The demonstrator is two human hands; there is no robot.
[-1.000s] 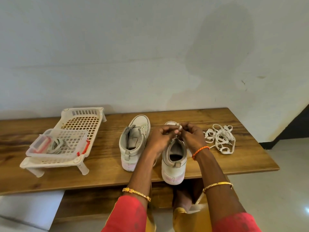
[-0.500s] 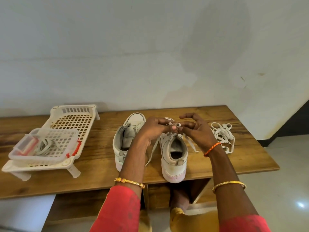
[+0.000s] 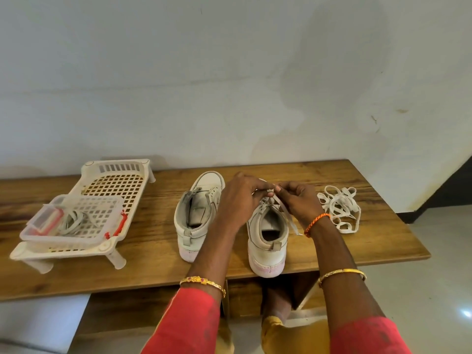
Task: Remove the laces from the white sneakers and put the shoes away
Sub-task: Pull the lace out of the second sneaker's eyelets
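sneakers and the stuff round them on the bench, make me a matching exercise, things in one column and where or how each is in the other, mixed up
Things
1. left sneaker
2. right sneaker
3. loose lace pile
4. clear lidded box

Places or states
A. resting on the white plastic rack
B. lace being worked by the left hand and right hand
C. on the wooden bench, right of both shoes
D. standing unlaced, untouched

Pairs: 1-D, 2-B, 3-C, 4-A
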